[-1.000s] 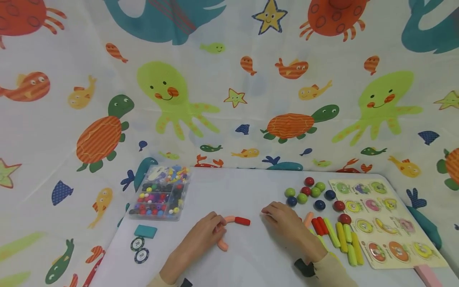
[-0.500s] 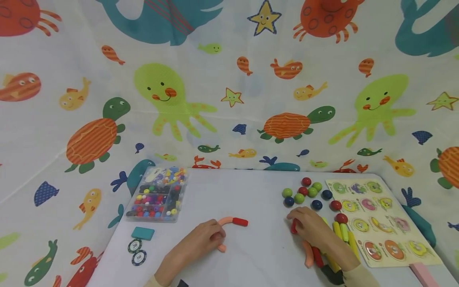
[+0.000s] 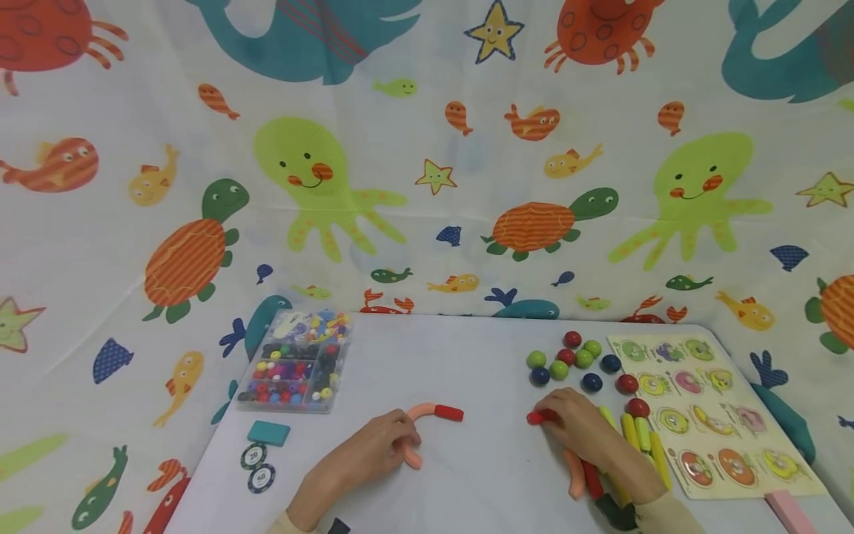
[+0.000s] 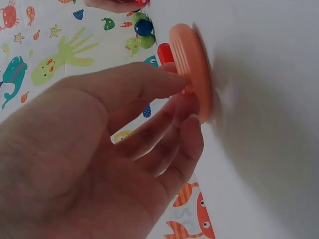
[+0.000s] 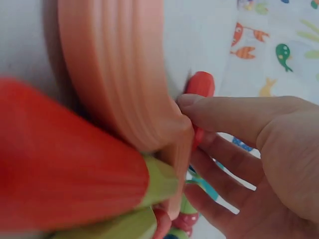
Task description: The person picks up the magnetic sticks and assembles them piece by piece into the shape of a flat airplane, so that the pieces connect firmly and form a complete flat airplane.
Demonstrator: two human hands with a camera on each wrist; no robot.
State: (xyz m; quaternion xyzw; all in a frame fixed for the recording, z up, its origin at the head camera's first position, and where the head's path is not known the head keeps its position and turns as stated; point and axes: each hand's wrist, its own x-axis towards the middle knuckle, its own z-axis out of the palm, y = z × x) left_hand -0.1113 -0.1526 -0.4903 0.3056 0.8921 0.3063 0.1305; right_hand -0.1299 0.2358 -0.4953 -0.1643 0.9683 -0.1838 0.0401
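My left hand (image 3: 373, 449) pinches a curved peach-coloured piece (image 4: 194, 64) between thumb and fingers, low at the table surface. Against the piece's upper end lies a short red stick (image 3: 449, 413). My right hand (image 3: 579, 424) holds another short red stick (image 5: 202, 83) between thumb and fingers; its end sticks out to the left in the head view. Just below this hand lie a second peach curved piece (image 3: 574, 475) and a red stick (image 3: 591, 480). In the right wrist view, that peach piece crosses close in front of the thumb.
Yellow and green sticks (image 3: 657, 456) lie partly under the right forearm. Behind them are red, green and blue balls (image 3: 591, 383) and a fruit puzzle board (image 3: 707, 475). At left stand a bead box (image 3: 287, 404), a teal block (image 3: 269, 433) and two round chips (image 3: 261, 478).
My right hand has moved right to the sticks and taken hold of a red one, which now shows past its fingers on the left. The left hand stays at the peach piece.
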